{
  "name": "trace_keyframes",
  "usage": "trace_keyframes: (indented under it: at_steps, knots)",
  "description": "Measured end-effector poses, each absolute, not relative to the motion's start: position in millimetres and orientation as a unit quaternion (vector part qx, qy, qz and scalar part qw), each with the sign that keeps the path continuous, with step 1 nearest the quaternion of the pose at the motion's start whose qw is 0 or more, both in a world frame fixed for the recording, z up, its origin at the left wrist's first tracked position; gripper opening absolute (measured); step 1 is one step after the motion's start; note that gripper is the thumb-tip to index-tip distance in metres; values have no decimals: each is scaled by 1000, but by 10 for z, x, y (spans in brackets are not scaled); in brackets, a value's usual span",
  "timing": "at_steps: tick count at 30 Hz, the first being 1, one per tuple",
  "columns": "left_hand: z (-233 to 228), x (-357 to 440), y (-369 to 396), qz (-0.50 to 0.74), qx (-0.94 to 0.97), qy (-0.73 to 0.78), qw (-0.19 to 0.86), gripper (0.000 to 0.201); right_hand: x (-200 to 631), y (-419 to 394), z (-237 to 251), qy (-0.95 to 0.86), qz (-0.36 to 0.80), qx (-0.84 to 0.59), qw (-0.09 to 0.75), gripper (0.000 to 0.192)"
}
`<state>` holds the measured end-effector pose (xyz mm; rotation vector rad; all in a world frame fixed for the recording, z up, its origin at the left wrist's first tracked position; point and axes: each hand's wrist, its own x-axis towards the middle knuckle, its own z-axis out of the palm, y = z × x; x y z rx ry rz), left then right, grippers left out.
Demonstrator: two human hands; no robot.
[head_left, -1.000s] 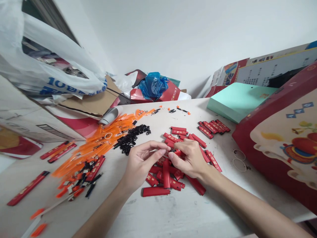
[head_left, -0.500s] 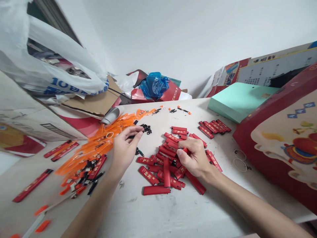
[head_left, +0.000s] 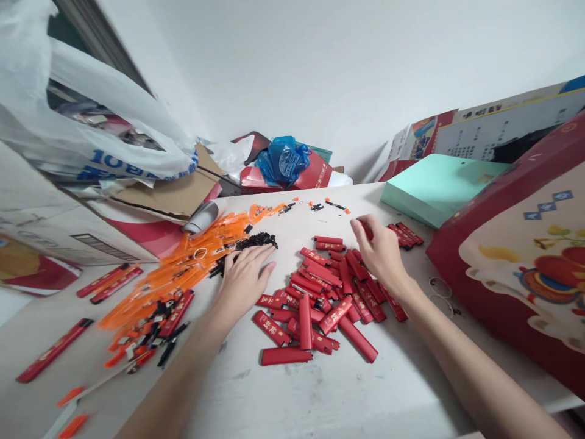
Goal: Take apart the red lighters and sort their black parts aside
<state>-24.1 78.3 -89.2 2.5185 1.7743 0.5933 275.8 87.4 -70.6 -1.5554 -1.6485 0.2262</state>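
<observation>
Head view showed the left hand [head_left: 244, 277] flat, fingers spread, on small black parts [head_left: 249, 245]. The right hand [head_left: 381, 250] reached toward a row of red lighter cases [head_left: 406, 235], fingers loosely curled, holding nothing visible.

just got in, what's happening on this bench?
One person is working bare-handed at a white table. The left hand lies palm-down on the heap of small black parts beside the orange strips. The right hand reaches out to the neat row of red cases, fingers near its end. A loose pile of red cases lies between the hands.
</observation>
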Motion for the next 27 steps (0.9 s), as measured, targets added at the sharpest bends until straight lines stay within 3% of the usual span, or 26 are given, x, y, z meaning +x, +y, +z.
trace_keyframes:
  at_steps: [7, 20, 27]
  knots:
    - [-895, -276, 813, 188, 796, 575, -10, 26, 3213, 1195, -950, -659, 32, -706, 258, 30]
    - [-909, -185, 803, 213, 815, 536, 50, 29, 2988, 1031, -766, -751, 58, -590, 290, 19]
    - [-839, -195, 760, 222, 797, 560, 40, 28, 2878, 808, -520, -780, 92, -603, 141, 14]
